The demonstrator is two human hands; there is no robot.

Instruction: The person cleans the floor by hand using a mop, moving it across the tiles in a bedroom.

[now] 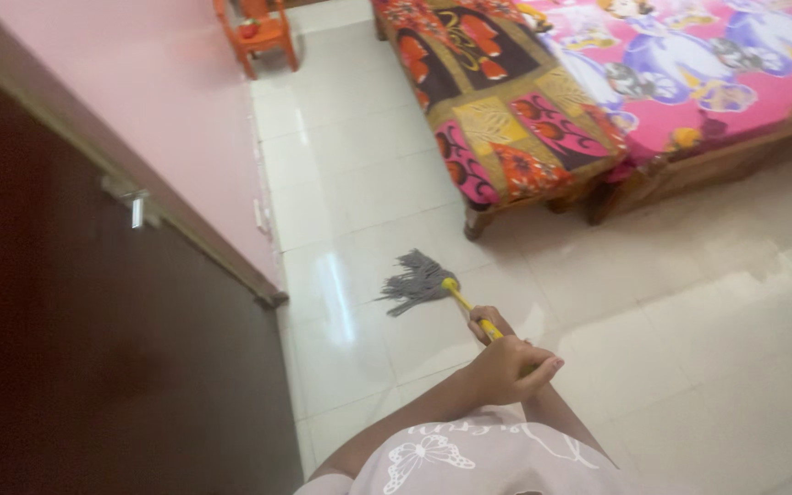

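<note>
I hold a mop by its yellow handle (pixel 459 299) with both hands. My left hand (pixel 509 368) is closed round the handle nearer my body, its forearm coming in from the lower left. My right hand (pixel 487 322) grips the handle a little further down, partly hidden behind the left hand. The grey stringy mop head (pixel 416 281) lies spread on the glossy white floor tiles (pixel 359 174), just in front of a bed's corner leg.
A dark brown door (pixel 93 367) and a pink wall (pixel 167 110) fill the left. Two wooden beds stand at the back right, one with a patchwork cover (pixel 506 101), one with a pink cartoon sheet (pixel 689 73). An orange chair (pixel 263 37) stands far back.
</note>
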